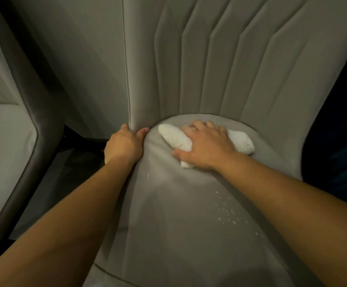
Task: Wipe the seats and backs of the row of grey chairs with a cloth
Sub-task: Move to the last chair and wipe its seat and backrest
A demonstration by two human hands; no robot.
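A grey upholstered chair fills the view: its seat runs from the bottom up to a ribbed back. A white cloth lies bunched at the rear of the seat, just in front of the back. My right hand lies on top of the cloth, fingers spread over it and thumb curled at its near edge, pressing it to the seat. My left hand grips the chair's left edge where the seat meets the back, thumb on the seat side.
A second grey chair with a dark brown rim stands at the left, a dark gap between the two. Small white specks dot the seat on the near right. Darkness lies to the right of the chair.
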